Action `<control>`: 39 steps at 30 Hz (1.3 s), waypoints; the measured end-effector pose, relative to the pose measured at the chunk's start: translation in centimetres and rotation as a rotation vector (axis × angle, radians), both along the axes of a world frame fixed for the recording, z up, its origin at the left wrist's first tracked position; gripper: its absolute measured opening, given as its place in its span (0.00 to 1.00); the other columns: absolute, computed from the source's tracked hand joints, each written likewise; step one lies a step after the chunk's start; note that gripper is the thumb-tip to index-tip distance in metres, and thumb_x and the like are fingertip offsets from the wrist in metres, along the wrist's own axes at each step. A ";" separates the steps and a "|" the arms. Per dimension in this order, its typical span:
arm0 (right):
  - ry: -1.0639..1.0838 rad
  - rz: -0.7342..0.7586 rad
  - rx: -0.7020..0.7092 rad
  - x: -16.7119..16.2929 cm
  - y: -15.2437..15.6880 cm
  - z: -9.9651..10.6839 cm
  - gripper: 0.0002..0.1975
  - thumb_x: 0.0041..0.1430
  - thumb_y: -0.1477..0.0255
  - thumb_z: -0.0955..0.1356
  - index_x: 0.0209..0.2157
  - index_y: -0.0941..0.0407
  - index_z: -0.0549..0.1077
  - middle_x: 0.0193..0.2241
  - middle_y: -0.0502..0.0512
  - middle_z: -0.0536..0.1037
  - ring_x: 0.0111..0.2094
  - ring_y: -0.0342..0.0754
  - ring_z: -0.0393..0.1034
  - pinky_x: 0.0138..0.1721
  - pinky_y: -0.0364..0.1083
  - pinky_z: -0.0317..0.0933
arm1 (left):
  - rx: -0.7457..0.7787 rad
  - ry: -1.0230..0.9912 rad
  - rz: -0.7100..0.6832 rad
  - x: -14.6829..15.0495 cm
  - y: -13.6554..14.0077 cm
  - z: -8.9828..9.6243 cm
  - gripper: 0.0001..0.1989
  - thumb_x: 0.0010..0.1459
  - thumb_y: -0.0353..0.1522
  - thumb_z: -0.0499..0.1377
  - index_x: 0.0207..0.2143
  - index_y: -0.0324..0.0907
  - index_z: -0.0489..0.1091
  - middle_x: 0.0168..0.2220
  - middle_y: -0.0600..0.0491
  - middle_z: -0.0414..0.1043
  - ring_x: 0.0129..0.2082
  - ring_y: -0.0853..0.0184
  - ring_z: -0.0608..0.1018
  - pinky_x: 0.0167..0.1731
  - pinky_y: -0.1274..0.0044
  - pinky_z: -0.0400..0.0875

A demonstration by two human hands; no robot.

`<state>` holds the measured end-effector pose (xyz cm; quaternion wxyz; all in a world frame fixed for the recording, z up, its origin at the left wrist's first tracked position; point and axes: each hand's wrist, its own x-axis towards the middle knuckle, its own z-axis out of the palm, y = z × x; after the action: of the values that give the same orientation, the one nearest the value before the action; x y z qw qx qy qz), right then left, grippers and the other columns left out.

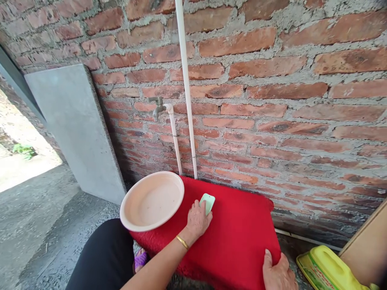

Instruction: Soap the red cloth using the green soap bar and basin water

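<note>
A wet-looking red cloth (238, 225) lies spread over a low surface and hangs down at its edges. My left hand (198, 219), below a gold bracelet, is closed around a pale green scrub brush (208, 198) pressed on the cloth. Only the smooth back of the brush shows, with a small hole at its far end; its underside is hidden. At the cloth's near right corner, my right hand (278, 274) grips the edge, thumb on top and fingers over the side. A pale pink basin (151, 201) stands on the cloth's left part, left of the brush.
A metal tap (157, 106) on a white pipe (175, 141) juts out behind the basin, along a brick wall (256, 92). A grey slab (75, 133) leans at left. On the floor at right lies a yellow jug (328, 268) near a brown board (369, 241).
</note>
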<state>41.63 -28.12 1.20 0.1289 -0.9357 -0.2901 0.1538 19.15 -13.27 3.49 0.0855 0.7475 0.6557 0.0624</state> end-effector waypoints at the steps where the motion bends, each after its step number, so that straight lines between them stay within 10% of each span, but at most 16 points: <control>1: 0.000 -0.001 0.003 0.0 0.0 0.0 0.43 0.66 0.48 0.46 0.64 0.67 0.61 0.49 0.80 0.77 0.46 0.67 0.77 0.47 0.61 0.67 | 0.008 0.006 0.012 0.1 0.1 -0.3 0.26 0.63 0.39 0.55 0.62 0.42 0.64 0.54 0.41 0.68 0.52 0.53 0.74 0.52 0.64 0.71; 10: -0.059 -0.020 0.034 1.2 0.1 -2.3 0.40 0.65 0.47 0.51 0.62 0.63 0.65 0.47 0.77 0.79 0.45 0.67 0.78 0.47 0.62 0.68 | -0.197 -0.156 -0.399 5.6 -6.7 -2.6 0.39 0.58 0.50 0.58 0.68 0.48 0.58 0.66 0.39 0.59 0.64 0.44 0.64 0.63 0.54 0.59; 18: -0.031 -0.009 0.044 1.0 0.1 -1.8 0.41 0.65 0.47 0.50 0.62 0.65 0.64 0.45 0.78 0.79 0.42 0.68 0.78 0.45 0.63 0.68 | 0.066 0.023 0.022 -5.5 -1.5 -0.8 0.27 0.63 0.37 0.55 0.63 0.42 0.63 0.54 0.41 0.70 0.50 0.56 0.76 0.51 0.67 0.71; 28: -0.025 -0.008 0.036 1.1 0.0 -1.8 0.43 0.65 0.46 0.49 0.63 0.66 0.63 0.48 0.80 0.78 0.46 0.70 0.77 0.48 0.63 0.66 | -0.043 -0.053 -0.334 1.3 -7.7 -4.0 0.36 0.59 0.51 0.57 0.67 0.50 0.59 0.63 0.42 0.64 0.60 0.48 0.69 0.59 0.58 0.65; 39: 0.005 0.007 -0.001 0.6 0.0 -0.7 0.46 0.65 0.46 0.44 0.63 0.67 0.62 0.48 0.81 0.77 0.47 0.70 0.76 0.47 0.62 0.66 | 0.081 0.050 0.010 -6.9 -4.2 -1.9 0.27 0.61 0.37 0.58 0.62 0.41 0.66 0.55 0.40 0.71 0.50 0.53 0.77 0.50 0.66 0.74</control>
<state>42.21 -28.10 0.51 0.1288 -0.9344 -0.2929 0.1567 12.25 -17.44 1.63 0.0383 0.7483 0.6585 0.0707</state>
